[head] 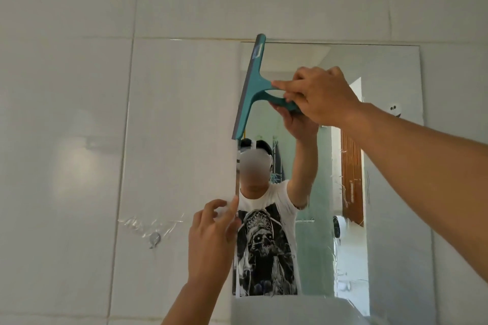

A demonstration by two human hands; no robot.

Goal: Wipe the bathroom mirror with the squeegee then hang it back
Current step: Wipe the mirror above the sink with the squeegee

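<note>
Squeegee up at the mirror's top-left corner

Right hand has its grip clenched round the teal plastic squeegee handle, blade upright along the left edge of the frameless mirror. Left hand, fingers loose, holds nothing, fingertips touching that edge lower down. Glossy white tiles all round, small metal hook off left, white basin below.
</note>
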